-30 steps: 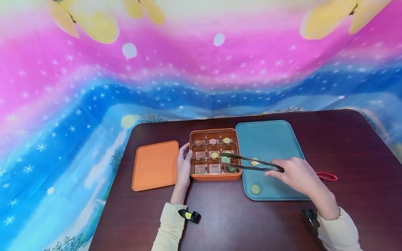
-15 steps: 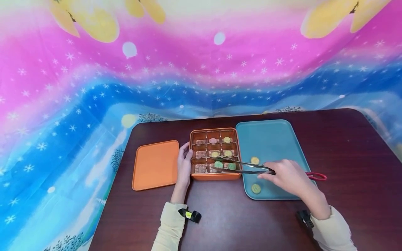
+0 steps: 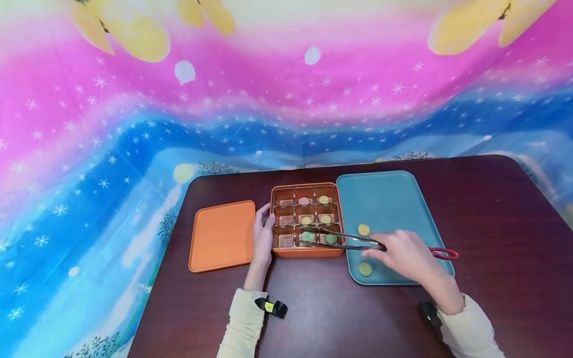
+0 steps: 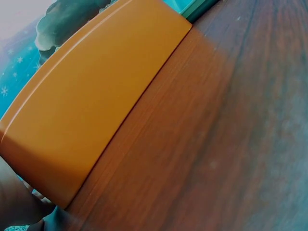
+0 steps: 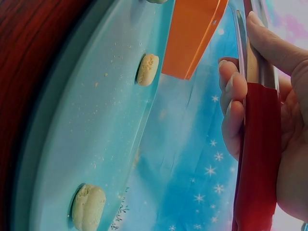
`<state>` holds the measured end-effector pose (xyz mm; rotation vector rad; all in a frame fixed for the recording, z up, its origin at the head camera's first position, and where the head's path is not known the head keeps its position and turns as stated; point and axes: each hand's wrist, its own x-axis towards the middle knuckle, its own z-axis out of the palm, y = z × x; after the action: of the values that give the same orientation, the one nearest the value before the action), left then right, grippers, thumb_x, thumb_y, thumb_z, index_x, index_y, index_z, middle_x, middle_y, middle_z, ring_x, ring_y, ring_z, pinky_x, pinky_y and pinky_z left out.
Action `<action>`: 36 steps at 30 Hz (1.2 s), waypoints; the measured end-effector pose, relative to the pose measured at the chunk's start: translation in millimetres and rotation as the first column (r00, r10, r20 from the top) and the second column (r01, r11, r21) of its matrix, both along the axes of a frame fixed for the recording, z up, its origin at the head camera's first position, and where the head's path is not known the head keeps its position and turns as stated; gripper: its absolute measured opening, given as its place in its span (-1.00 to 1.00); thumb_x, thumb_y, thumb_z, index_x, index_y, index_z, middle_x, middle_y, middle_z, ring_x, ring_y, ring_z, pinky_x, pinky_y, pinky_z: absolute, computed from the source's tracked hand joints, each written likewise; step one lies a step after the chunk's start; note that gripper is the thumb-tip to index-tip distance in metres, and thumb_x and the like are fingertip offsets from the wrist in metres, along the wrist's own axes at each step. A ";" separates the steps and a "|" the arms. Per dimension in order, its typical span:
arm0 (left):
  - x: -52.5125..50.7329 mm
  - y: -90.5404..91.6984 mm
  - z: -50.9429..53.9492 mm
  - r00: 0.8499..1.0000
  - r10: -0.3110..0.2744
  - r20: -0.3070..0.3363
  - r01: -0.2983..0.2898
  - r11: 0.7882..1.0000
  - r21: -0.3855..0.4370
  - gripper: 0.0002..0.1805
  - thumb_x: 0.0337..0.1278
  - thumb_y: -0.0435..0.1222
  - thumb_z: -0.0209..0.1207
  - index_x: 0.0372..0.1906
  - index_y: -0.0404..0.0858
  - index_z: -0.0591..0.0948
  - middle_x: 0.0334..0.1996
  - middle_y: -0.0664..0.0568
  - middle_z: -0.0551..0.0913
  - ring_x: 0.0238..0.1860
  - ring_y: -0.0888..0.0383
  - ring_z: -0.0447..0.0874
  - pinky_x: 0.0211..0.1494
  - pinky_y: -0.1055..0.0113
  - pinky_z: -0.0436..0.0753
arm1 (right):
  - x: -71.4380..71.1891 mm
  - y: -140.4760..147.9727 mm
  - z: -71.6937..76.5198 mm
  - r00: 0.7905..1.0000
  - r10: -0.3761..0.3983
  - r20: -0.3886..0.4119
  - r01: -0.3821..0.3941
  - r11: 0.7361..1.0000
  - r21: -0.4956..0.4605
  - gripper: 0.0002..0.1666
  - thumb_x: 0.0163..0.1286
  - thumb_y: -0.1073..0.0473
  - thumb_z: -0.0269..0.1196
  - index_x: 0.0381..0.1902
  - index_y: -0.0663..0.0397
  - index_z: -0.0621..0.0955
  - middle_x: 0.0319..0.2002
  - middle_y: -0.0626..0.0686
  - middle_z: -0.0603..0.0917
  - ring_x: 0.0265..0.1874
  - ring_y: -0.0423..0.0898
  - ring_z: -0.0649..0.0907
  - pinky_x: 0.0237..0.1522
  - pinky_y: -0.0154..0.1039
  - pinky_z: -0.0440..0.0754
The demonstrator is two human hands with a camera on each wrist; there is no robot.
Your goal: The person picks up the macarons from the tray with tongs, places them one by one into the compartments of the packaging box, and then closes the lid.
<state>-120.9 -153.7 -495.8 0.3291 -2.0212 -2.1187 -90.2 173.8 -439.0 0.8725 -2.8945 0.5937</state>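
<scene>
gripping red-handled metal tongs (image 5: 260, 125): right hand (image 3: 405, 256); left hand (image 3: 262, 231) unclenched against orange square box (image 3: 308, 253); six round pastel macarons (image 3: 306, 220) inside, two right of box seemingly remaining.

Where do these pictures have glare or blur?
Head view: a pale sheen on the table in front of the orange box; left wrist view: the wood grain turns soft and hazy toward the lower right; right wrist view: the upper right corner washes out near the right hand.
</scene>
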 end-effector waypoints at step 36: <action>-1.5 1.3 -0.7 1.000 0.010 -0.005 -0.010 1.000 -0.018 -0.55 0.60 -0.40 -0.07 0.46 -0.39 0.38 0.35 -0.31 0.47 0.38 -0.18 0.39 0.40 -0.10 0.36 | -5.4 13.5 4.8 0.999 -0.040 -0.033 0.039 0.999 -0.017 -0.69 0.17 0.01 0.56 -0.49 -0.05 0.62 -0.71 -0.21 0.22 -0.74 -0.27 0.20 -0.64 -0.32 0.19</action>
<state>-122.5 -152.4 -496.5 0.3300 -2.0306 -2.0919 -95.6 187.3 -434.2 0.8131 -2.8657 0.5923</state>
